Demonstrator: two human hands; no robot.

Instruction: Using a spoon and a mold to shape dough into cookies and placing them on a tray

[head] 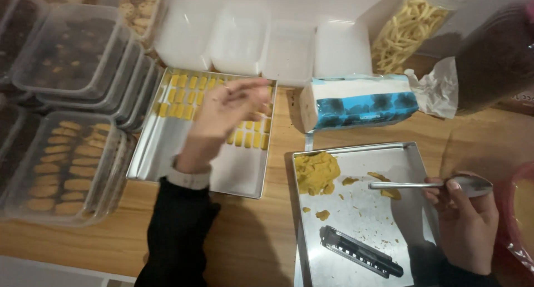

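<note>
Left hand (231, 106) over the tray of yellow pieces (183, 148), grip too blurred to tell; right hand (464, 217) pinching a spoon (439, 183) lying crosswise, tip toward the dough lump (316, 173) to its left.

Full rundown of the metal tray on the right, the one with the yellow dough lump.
The right tray is a shallow rectangular pan of bare, dull silver metal with a low raised rim, lying flat on the wooden table. A yellow dough lump sits in its far-left corner, with small scraps and crumbs scattered around. A dark ridged metal tool lies diagonally near its front. The right hand holds a spoon above its right edge.
</note>
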